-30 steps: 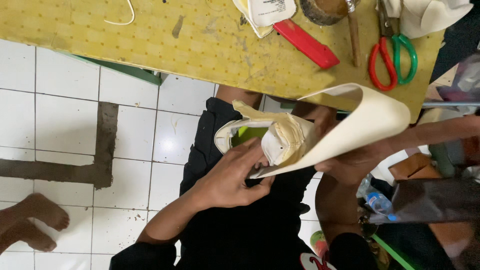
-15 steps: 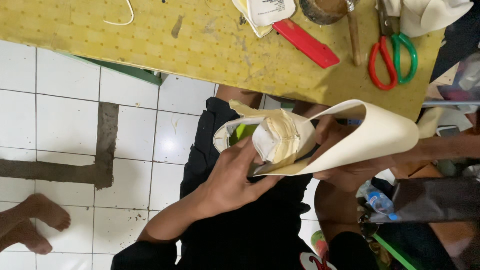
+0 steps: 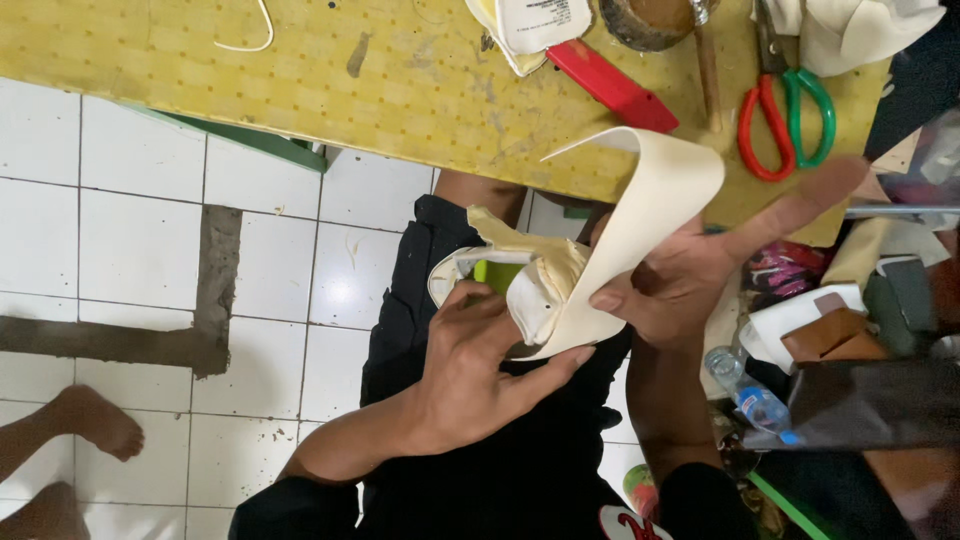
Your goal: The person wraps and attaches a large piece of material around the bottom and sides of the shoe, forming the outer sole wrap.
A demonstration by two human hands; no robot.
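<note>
My left hand (image 3: 470, 370) is wrapped around the underside of a cream shoe upper (image 3: 520, 285) that sits on a green shoe form (image 3: 497, 273) over my lap; the fingers are curled onto it and the thumb stretches out along the lower edge of a wide cream strip (image 3: 640, 215). My right hand (image 3: 690, 270) is half open: the thumb and the inner fingers pinch that strip just beside the shoe, while the forefinger points out straight toward the table edge. The strip curves up from the shoe in one loop, its free end lifted over the edge of the yellow table (image 3: 300, 70). So both hands are clamped on the same piece, close together, almost touching.

To my right, low down, lies one clear plastic bottle (image 3: 750, 395) with a blue cap, and near it a brown leather piece (image 3: 830, 335) among other scraps that I cannot tell apart. On the tiled floor to my left is one bare foot (image 3: 95, 425) of another person.

Farther off, on the table, I count one pair of scissors (image 3: 790, 115) with one red and one green handle, one red flat tool (image 3: 610, 85), one wooden-handled tool (image 3: 708, 70) and one round wooden bowl (image 3: 655, 18); what it holds I cannot tell. A thin white cord (image 3: 250, 35) lies at the table's far left.
</note>
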